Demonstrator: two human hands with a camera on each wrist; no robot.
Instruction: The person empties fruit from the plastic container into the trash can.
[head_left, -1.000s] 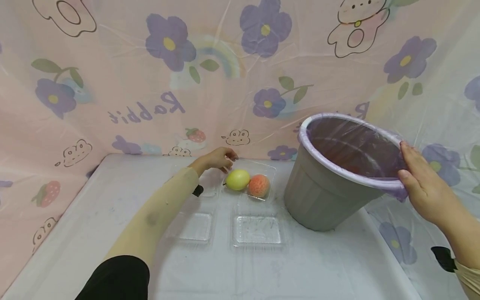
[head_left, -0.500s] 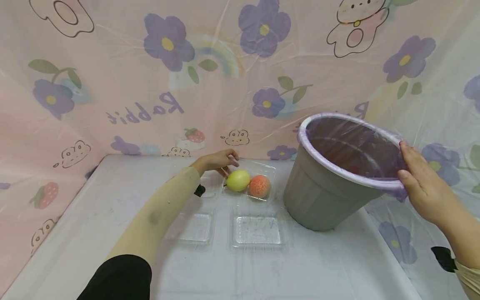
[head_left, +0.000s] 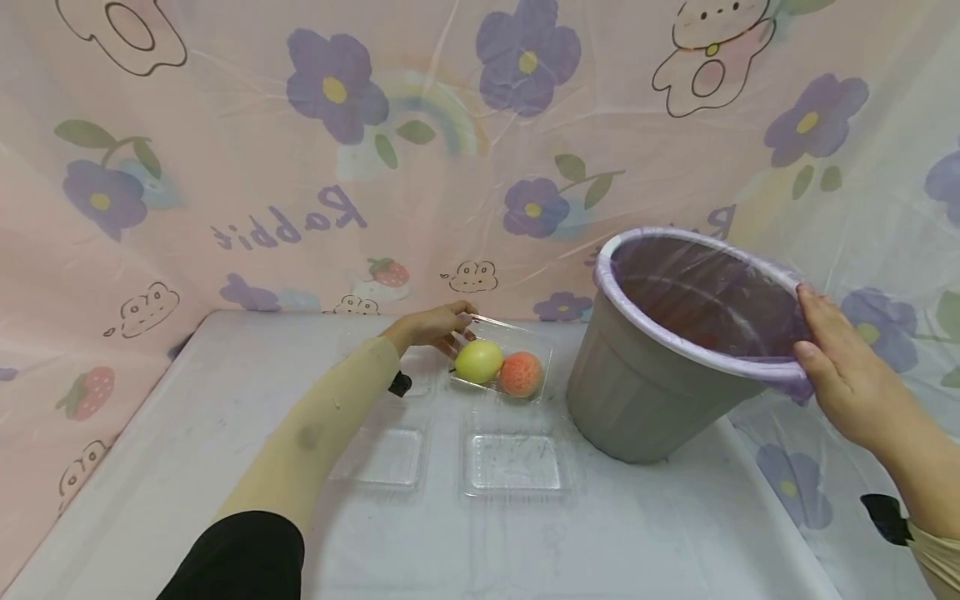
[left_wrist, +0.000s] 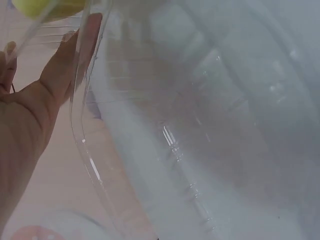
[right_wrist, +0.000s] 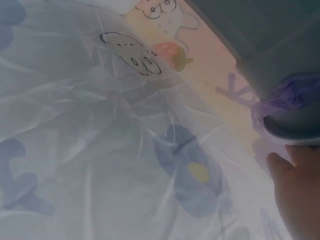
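Note:
At the back of the table, my left hand (head_left: 438,327) grips the left edge of a clear plastic box (head_left: 540,346). Its back edge looks raised. Inside lie a yellow-green fruit (head_left: 479,361) with a dark stem tip and, to its right, an orange-pink peach (head_left: 521,374). The left wrist view has the box wall by my fingers (left_wrist: 90,37) and the yellow-green fruit (left_wrist: 52,7) at the top edge. My right hand (head_left: 855,375) holds the right side of the rim of a grey bin (head_left: 660,392), which tilts rightward and has a purple liner bag (head_left: 645,325) folded over its rim.
Two more clear boxes stand in front: one at the middle (head_left: 513,462), another to its left (head_left: 390,458). A further clear box (head_left: 420,375) lies partly behind my left forearm. A patterned curtain (head_left: 450,167) closes off the back and sides.
My left hand's fingers have moved from beside the yellow-green fruit onto the box edge. The box and both fruits have shifted slightly to the right. My right hand and the bin stay put.

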